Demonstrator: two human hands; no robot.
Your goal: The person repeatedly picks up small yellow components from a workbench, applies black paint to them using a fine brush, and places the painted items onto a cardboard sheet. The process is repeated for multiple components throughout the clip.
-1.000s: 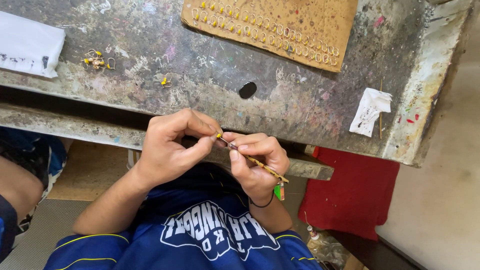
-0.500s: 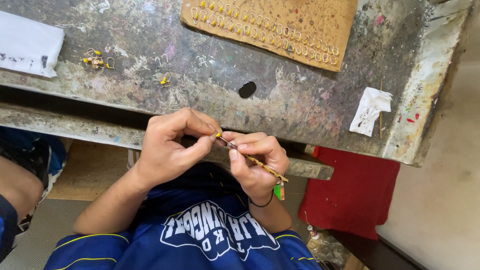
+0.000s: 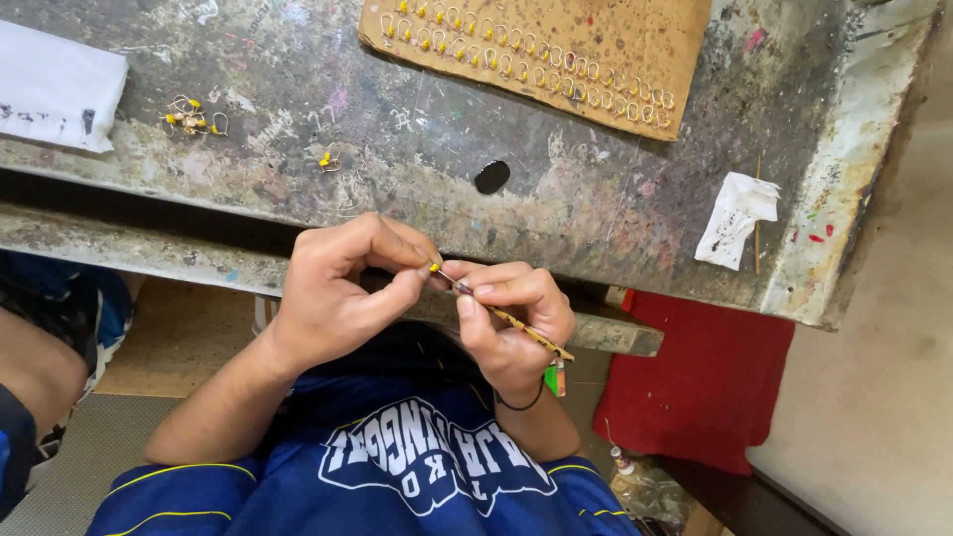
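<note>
Yellow tiny bead piece point(image 3: 434, 265) pinched in my left hand point(image 3: 342, 293); right hand point(image 3: 511, 323) grips thin speckled stick tool point(image 3: 511, 319), desk point(image 3: 417, 169) at 12 o'clock.

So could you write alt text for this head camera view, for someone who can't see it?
Seen from above, a person's left hand pinches a tiny yellow piece against the tip of a thin brush held in the right hand. Beyond lies a paint-stained workbench with a cardboard sheet carrying rows of small wire loops.
</note>
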